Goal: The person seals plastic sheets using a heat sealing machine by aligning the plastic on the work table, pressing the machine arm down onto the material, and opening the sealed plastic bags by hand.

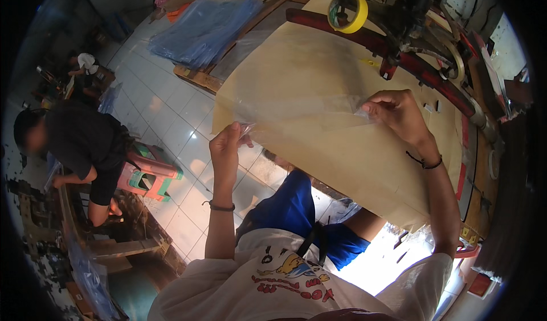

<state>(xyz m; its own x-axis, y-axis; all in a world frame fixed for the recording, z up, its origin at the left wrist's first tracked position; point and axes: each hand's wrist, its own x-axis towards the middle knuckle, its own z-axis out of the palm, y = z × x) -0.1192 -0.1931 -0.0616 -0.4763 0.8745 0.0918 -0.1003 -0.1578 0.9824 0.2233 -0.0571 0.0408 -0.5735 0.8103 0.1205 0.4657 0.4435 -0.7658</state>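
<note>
Between my two hands a clear plastic sheet [302,109] is stretched, so thin that the brown paper shows through it. My left hand [227,144] pinches its left corner just off the paper's edge. The right corner is gripped by the fingertips of my right hand [396,113], above the paper. Beneath lies a large sheet of brown paper [364,167] covering the work surface. A dark red bar [421,67] of a machine crosses the far side of the paper, and a yellow tape roll [348,12] hangs over it.
A stack of bluish clear plastic sheets [205,27] lies at the far left on a wooden pallet edge [196,80]. On the left a person in dark clothes [85,138] works beside pink and green stools [149,173]. Another person [85,64] sits farther back on the tiled floor.
</note>
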